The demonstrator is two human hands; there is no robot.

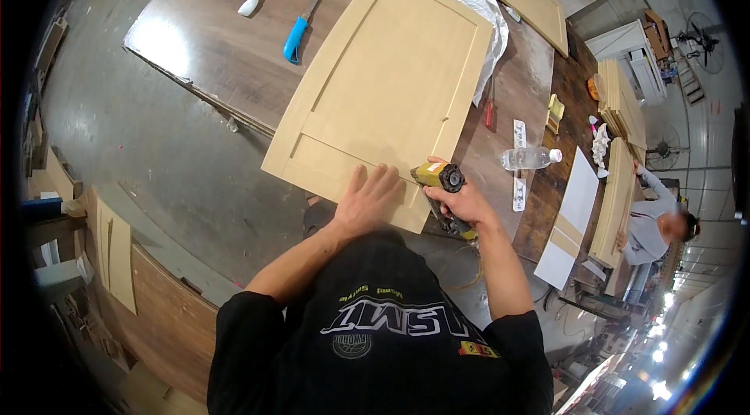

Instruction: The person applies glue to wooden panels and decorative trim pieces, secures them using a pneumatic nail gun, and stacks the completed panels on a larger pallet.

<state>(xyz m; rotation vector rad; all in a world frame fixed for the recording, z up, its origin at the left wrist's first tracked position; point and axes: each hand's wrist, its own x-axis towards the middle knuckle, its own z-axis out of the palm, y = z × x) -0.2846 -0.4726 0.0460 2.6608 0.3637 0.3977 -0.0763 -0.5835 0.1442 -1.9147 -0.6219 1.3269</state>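
A tan framed cabinet door panel [391, 64] lies on the brown worktable, its near end jutting past the table edge toward me. My left hand [369, 198] rests flat on the panel's near rail, fingers spread. In my right hand [462, 203] is a yellow and black nail gun [439, 175], its handle wrapped by my fingers. The tool's head sits at the panel's near right corner; whether its tip touches the wood is hidden. Crumpled white plastic wrap [480, 9] shows from under the panel's far right side.
Left of the panel lie a blue-handled knife [295, 40] and a small white glue bottle [251, 4]. To the right are a red screwdriver [490, 113], a water bottle [527, 158] and a white board [568, 220]. Another person [656, 224] works beside stacked panels [612, 208].
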